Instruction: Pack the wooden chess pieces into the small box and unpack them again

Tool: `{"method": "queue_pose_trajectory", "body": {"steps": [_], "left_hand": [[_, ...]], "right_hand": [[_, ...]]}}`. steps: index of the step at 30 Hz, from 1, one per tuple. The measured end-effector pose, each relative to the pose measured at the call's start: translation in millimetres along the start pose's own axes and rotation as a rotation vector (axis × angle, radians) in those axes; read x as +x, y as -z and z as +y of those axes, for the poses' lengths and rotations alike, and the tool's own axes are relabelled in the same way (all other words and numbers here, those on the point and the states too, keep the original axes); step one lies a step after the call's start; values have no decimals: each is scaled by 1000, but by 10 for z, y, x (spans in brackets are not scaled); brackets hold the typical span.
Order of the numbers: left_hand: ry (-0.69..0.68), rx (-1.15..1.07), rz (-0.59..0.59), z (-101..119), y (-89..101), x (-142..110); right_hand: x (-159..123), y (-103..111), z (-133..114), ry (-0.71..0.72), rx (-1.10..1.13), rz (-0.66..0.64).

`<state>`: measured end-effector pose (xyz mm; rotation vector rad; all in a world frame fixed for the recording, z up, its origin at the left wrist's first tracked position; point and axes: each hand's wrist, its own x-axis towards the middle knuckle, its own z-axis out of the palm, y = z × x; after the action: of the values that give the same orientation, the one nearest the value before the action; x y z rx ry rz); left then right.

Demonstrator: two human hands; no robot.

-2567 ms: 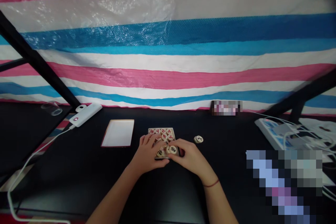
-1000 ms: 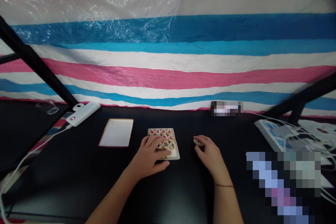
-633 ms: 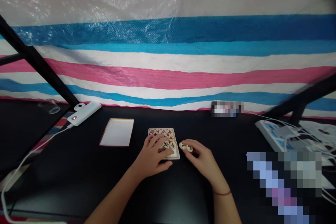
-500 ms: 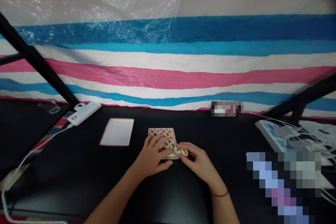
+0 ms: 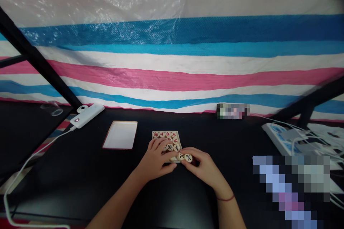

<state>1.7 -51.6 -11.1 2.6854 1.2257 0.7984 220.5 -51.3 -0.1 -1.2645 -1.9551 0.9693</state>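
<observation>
Two discs [image 5: 188, 157] moved to tray [image 5: 165, 131] corner; hands [image 5: 152, 159] partly hide tray.

There are two hands, one left hand [image 5: 156, 157] and one right hand [image 5: 200, 161]. The right holds two game pieces [image 5: 188, 157]. One box [image 5: 178, 136] shows at least six red-marked pieces [image 5: 167, 134], four in its far row, and at least two black-marked pieces [image 5: 170, 147]; the rest are too hidden to count. Also counted: one shallow tray [image 5: 120, 135], one glass [image 5: 56, 110], one power strip [image 5: 276, 135], one bracelet [image 5: 226, 199], one table [image 5: 80, 175].
</observation>
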Motion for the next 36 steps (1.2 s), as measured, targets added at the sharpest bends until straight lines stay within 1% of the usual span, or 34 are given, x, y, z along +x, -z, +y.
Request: {"method": "queue_pose_trajectory", "body": {"steps": [11, 16, 18, 20, 23, 26, 29, 33, 36], "left_hand": [[-8, -13, 14, 2, -49, -22], [24, -51, 9, 6, 16, -1], [61, -62, 8, -9, 56, -1], [103, -63, 14, -36, 85, -15], [141, -73, 24, -86, 94, -53], [156, -95, 20, -126, 60, -93], [162, -112, -19, -151, -1, -122], [181, -117, -46, -178, -86, -144], [194, -113, -27, -205, -134, -134]], "right_hand": [[-16, 2, 88, -62, -10, 41], [-5, -87, 38, -33, 46, 101], [4, -138, 6, -16, 39, 87], [12, -175, -14, -11, 14, 47], [16, -190, -16, -4, -5, 21], [15, -172, 0, 52, 10, 47], [12, -149, 7, 99, -14, 68], [5, -140, 7, 92, -53, 51], [23, -172, 22, 49, -76, 97]]}}
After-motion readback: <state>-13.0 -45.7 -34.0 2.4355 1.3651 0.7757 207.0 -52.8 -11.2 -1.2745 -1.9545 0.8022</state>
